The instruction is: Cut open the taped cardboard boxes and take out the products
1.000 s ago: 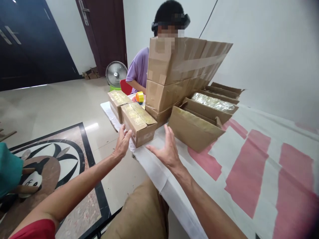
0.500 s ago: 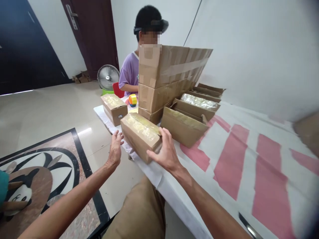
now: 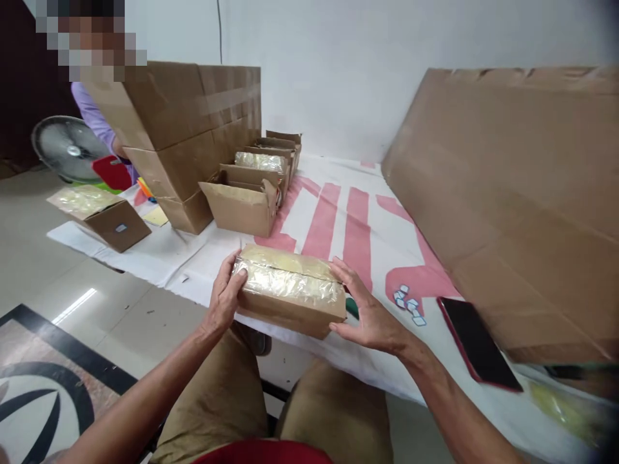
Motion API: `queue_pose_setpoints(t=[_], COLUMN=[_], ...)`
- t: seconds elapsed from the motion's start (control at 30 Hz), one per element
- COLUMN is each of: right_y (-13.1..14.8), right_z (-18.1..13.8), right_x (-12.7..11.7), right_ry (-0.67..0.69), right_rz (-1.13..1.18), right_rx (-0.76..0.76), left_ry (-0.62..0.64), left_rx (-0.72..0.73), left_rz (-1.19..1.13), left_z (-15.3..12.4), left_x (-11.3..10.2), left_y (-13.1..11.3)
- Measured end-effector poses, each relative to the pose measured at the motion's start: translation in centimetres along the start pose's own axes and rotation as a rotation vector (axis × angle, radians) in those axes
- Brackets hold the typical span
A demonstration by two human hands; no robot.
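Person is wearing khaki trousers (image 3: pixel 341 406), brownish-tan, matte, plain-looking; both thighs are showing. Cloth is sitting loosely on the legs, creasing softly near the lap, going darker in the shaded folds. A red top (image 3: pixel 264 453) is peeking out below as a narrow curved strip, bright solid red over the lap; the rest is falling out of my view, sleeves included, so I'm not judging the cut. Left forearm (image 3: pixel 159 380) and right forearm (image 3: pixel 445 393) are showing bare, lean, narrowing toward the wrists. Left hand (image 3: pixel 225 293) and right hand (image 3: pixel 370 316) are going bare too, slim-fingered. Footwear I'm not making out clearly.
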State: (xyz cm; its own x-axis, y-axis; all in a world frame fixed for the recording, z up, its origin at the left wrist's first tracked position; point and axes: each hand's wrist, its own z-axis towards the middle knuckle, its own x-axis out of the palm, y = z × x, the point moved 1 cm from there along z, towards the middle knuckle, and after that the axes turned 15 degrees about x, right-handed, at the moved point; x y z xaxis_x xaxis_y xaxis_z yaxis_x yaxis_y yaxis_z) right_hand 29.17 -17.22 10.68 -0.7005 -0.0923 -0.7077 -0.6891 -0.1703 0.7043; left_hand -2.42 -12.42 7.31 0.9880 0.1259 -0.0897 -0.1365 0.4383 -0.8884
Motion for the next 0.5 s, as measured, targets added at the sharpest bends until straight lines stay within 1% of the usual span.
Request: queue_pose_setpoints(t=[0.07,0.13,0.2,0.27,0.33,0.37,0.43,0.5], right_y=[-1.1,-2.5,-4.3,-6.4,-8.6,-9.5,-10.9,-11.7], right_z=[-1.5,-3.0,-4.2,-5.1,-5.4,-5.4,-5.0,-4.4], right_x=[-0.5,-0.9,-1.2,-1.4,-1.1,-0.7,0.3,1.6], right_ry=[-0.061,-0.101,-0.137,-0.202,-0.288,-0.319,-0.348,-0.353], right_rz=[0.026,0.077,0.148,0.166,0.066,-0.017,-0.192,-0.341], right_rx=[0.028,0.065,0.124,0.222,0.293,0.296,0.243,0.188], left_ry=[-0.036,-0.051,-0.046,-0.058,-0.091,-0.105,-0.122,-0.116], left_rx=[0.010,0.022,0.017,-0.003,-0.019,-0.026,-0.020,0.035], left_rz=[0.044,0.049,0.006,-0.066,-0.115,-0.125,-0.119,-0.112], left_z=[-1.3,-2.3,-2.8,-2.9,-2.5,-2.2,-1.4,-0.4], left_x=[1.7,2.7,3.1,3.0,2.7,2.5,2.1,1.8], left_y=[-0.5,-0.6,-0.3,0.2,0.5,0.6,0.6,0.3])
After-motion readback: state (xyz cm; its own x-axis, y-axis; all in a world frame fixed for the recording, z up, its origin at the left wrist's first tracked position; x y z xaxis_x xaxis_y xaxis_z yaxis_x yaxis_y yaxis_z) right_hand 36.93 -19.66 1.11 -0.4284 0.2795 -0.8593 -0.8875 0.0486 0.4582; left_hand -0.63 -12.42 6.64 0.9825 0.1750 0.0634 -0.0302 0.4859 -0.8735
